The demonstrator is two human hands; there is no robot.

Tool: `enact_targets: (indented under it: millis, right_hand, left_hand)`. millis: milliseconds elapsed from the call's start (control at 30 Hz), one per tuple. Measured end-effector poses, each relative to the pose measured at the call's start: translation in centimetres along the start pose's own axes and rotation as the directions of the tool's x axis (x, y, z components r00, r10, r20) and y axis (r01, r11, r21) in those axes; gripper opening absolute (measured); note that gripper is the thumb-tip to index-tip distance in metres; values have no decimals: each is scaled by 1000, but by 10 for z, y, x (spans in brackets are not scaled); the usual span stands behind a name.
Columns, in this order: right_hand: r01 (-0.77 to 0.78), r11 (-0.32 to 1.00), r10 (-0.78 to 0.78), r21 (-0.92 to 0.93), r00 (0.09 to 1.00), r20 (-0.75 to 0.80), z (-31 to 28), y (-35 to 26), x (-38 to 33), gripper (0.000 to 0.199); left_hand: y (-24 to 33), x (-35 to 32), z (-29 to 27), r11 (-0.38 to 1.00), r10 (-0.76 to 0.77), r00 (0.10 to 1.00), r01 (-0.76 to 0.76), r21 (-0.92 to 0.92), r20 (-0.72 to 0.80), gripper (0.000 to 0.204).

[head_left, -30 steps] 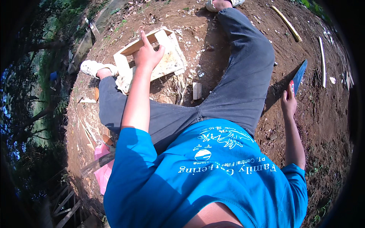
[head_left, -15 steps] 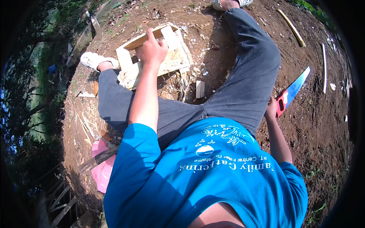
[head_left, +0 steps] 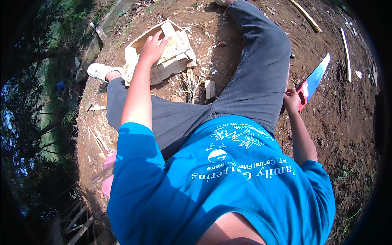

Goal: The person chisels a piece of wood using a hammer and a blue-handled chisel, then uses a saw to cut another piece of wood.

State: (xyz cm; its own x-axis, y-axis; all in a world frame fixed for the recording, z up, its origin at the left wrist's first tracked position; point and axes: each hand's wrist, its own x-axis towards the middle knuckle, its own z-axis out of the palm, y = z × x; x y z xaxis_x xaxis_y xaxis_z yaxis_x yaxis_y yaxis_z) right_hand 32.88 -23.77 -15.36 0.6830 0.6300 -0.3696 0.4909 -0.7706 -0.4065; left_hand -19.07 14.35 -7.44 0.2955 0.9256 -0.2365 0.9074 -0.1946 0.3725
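Observation:
My left hand [head_left: 153,50] lies over a pale wooden box [head_left: 175,67] put together from boards. Its fingers are stretched out and slightly apart, near an upright slat. The box stands tilted on the ground between my legs, and my forearm covers part of its near left side. Beside my right thigh, my right hand [head_left: 291,100] is closed round a thin pale handle [head_left: 288,76] with a dark end, partly hidden by the thigh. Just right of that hand, a handsaw [head_left: 313,85] with a red handle and shiny blade lies on the soil, apparently not gripped.
A small wood block [head_left: 210,89] and splinters [head_left: 190,86] lie between my legs. Two long strips, one yellowish [head_left: 306,16] and one pale [head_left: 346,55], are at the far right. Left of me are a pink item [head_left: 108,183] and shrubs [head_left: 45,81].
The box has tipped and turned, showing more of its near side. My left hand has loosened and spread its fingers. My right hand has moved up the thigh, and the dark-ended handle has come into view.

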Motion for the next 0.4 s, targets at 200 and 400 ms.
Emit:
enact_targets:
  millis: [200, 400]
  right_hand:
    - [-61, 997, 66, -58, 994, 93, -27, -17, 2, 48]
    - [-108, 993, 97, 36, 968, 229, -22, -15, 24, 63]
  left_hand:
    - [27, -37, -15, 895, 258, 949, -305, 326, 178, 139]
    - [20, -28, -12, 887, 287, 913, -367, 279, 289, 117]
